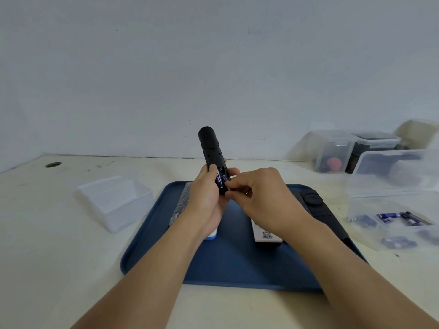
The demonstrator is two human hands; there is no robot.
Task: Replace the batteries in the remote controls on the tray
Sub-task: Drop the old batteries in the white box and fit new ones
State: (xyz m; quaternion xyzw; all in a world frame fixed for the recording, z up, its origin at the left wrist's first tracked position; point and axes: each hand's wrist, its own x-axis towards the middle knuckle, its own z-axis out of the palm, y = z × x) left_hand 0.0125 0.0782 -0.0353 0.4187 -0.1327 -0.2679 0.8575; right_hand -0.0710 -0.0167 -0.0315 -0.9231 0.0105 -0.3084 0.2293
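Observation:
My left hand [206, 200] grips a black remote control [211, 150] and holds it upright above the blue tray [152, 245]. Its battery bay faces me, with a dark blue battery [220, 178] showing inside. My right hand [259, 193] has its fingertips pinched at the lower end of that battery. On the tray lie a white remote [267, 236] under my right wrist, a black remote [320, 210] along the right rim, and a white and blue object [211, 236] partly hidden by my left wrist.
An open clear box [114, 200] stands left of the tray. A clear box of several batteries [403, 219] sits at the right, with more plastic containers [351, 150] behind it against the wall. A crinkled clear wrapper [181, 205] lies on the tray's left side.

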